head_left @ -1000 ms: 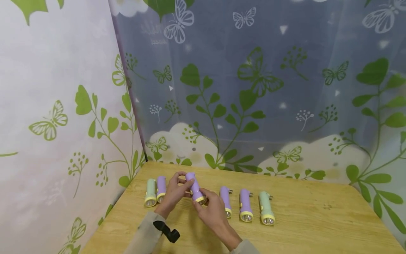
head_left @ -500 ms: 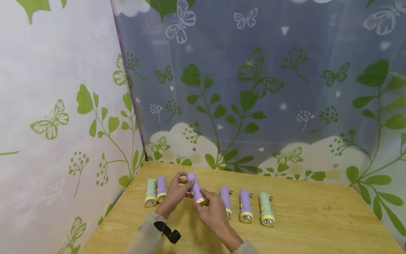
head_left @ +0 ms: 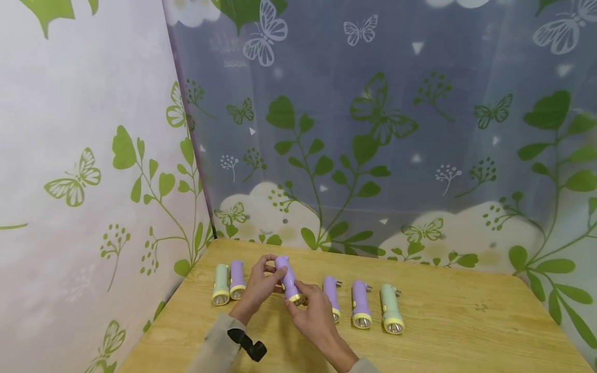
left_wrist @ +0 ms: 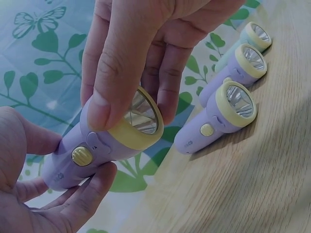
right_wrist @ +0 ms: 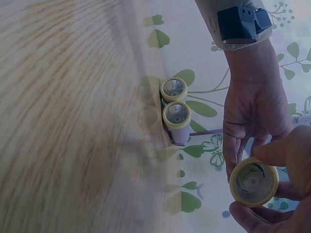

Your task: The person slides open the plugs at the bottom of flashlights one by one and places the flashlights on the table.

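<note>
The held flashlight (head_left: 286, 277) was located between the two hands, raised off the table (head_left: 448, 321), with its head directed down and toward the wearer. Its body was a smooth, matte purple cylinder, apparently plastic, widening at the head into a yellow ring bezel (left_wrist: 139, 141). A shiny, faceted reflector (right_wrist: 251, 182) sat inside the bezel. The slide switch (left_wrist: 82, 156) (an oval yellow button with raised ribs) was set in the side of the body.

The left hand (head_left: 262, 284) gripped the tail section, thumb on one side and fingers curled on the other. The right hand (head_left: 314, 313) pinched the head, its thumb against the body beside the bezel; the far fingertips were partly hidden, so their exact contact could not be confirmed.

A green flashlight (head_left: 221, 282) and a purple flashlight (head_left: 237, 280) lay side by side left of the hands. Two purple units with metal prongs (head_left: 360, 300) and one green unit with prongs (head_left: 390, 308) lay in a row to the right. The tabletop showed straight wood grain.

Compared with the frame one second earlier, the grip and layout remained essentially unchanged; only the head view had shifted slightly.
</note>
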